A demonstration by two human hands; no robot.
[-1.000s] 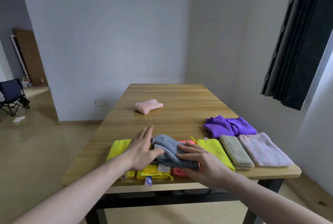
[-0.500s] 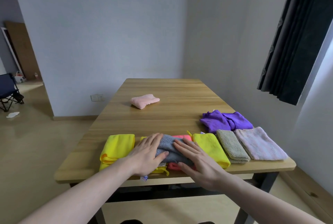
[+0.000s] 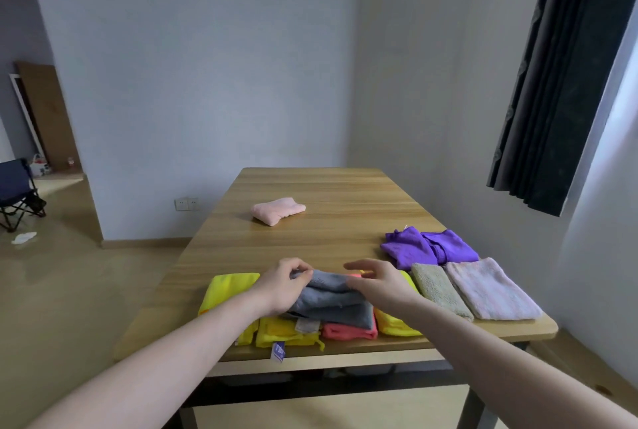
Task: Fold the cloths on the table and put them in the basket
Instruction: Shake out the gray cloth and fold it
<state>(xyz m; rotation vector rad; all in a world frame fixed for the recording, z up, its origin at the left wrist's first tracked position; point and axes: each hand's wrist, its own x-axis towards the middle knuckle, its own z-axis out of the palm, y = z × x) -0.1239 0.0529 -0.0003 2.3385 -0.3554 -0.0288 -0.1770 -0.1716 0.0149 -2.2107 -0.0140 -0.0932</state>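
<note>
A wooden table (image 3: pixel 331 231) stands against a pale wall in the head view, with a dark curtain (image 3: pixel 566 83) hanging at the right and a folding chair (image 3: pixel 17 193) on the floor at far left. A folded pink cloth (image 3: pixel 278 209) lies alone toward the far middle of the table, well apart from the rest. Along the near edge runs a row of cloths: a yellow cloth (image 3: pixel 228 290) at the left, a second yellow cloth (image 3: pixel 283 332) with a blue tag hanging over the edge, a coral cloth (image 3: pixel 348 331), another yellow one (image 3: pixel 393 323) partly hidden by the right forearm, then an olive cloth (image 3: pixel 436 292) and a pale pink cloth (image 3: pixel 490 290) side by side, with a crumpled purple cloth (image 3: pixel 428 247) just behind them. The grey cloth (image 3: pixel 331 301) lies folded on top of the yellow and coral ones, its long axis running left to right across the row, its layered edges facing the near edge. The left hand (image 3: pixel 283 285) pinches the grey cloth's far left corner between curled fingers and thumb. The right hand (image 3: pixel 376 282) hovers at the cloth's far right end, fingers loosely curved and spread; whether they touch the fabric cannot be told.
</note>
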